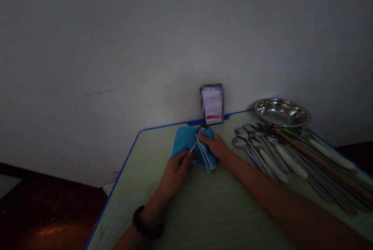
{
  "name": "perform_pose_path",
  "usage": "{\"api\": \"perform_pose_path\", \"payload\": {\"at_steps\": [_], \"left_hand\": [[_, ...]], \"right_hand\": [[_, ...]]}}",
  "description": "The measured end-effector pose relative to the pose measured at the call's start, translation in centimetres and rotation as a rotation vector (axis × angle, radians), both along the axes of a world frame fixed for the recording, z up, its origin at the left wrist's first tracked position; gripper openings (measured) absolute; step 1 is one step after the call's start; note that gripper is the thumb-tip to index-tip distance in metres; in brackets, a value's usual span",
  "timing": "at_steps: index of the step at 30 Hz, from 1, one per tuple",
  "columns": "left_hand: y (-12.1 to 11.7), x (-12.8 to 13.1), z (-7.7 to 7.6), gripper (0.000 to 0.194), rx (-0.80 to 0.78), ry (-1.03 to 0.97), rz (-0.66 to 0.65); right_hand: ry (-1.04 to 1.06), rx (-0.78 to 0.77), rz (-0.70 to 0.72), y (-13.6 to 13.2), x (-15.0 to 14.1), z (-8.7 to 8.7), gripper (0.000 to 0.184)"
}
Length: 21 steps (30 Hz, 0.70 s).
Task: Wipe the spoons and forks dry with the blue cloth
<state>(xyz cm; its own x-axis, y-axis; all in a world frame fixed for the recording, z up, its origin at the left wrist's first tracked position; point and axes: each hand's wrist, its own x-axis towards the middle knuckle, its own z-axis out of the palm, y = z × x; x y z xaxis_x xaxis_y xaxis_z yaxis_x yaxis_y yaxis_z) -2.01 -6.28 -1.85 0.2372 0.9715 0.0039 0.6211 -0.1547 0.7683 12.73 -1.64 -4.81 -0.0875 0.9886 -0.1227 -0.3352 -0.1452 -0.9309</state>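
A blue cloth (pixel 184 138) with pale edging is spread near the far side of the table, partly folded over. My left hand (pixel 176 166) is closed on the thin metal handle of a spoon (pixel 192 147), with the cloth beneath and beside it. My right hand (pixel 218 148) pinches a fold of the cloth near the spoon's rounded end, thumb on top. Cloth and fingers hide part of the spoon. A dark bracelet (pixel 147 224) circles my left wrist.
On the right lie several spoons (pixel 240 142), white-handled cutlery (pixel 288 160) and brown chopsticks (pixel 329 160). Behind them is a shiny metal bowl (pixel 281 113). A phone-like screen (pixel 212 104), blurred out, leans on the wall (pixel 131 48) behind the green, blue-edged table (pixel 204 211).
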Motion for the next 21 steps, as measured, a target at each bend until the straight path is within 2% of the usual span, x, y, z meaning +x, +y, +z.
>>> {"api": "perform_pose_path", "payload": {"at_steps": [5, 11, 16, 21], "left_hand": [[0.4, -0.6, 0.0, 0.037, -0.014, 0.007, 0.003], [0.6, -0.5, -0.4, 0.034, -0.038, -0.096, -0.012], [0.6, -0.4, -1.0, 0.036, -0.073, -0.161, -0.068], [0.7, -0.7, -1.2, 0.036, -0.119, -0.225, -0.066]], "right_hand": [[0.041, -0.003, 0.047, 0.1, 0.6, 0.6, 0.034], [0.000, 0.003, -0.055, -0.1, -0.3, -0.2, 0.035], [-0.087, -0.041, -0.140, 0.2, -0.6, -1.0, 0.045], [-0.115, -0.066, -0.173, 0.2, -0.5, -0.9, 0.048]]}}
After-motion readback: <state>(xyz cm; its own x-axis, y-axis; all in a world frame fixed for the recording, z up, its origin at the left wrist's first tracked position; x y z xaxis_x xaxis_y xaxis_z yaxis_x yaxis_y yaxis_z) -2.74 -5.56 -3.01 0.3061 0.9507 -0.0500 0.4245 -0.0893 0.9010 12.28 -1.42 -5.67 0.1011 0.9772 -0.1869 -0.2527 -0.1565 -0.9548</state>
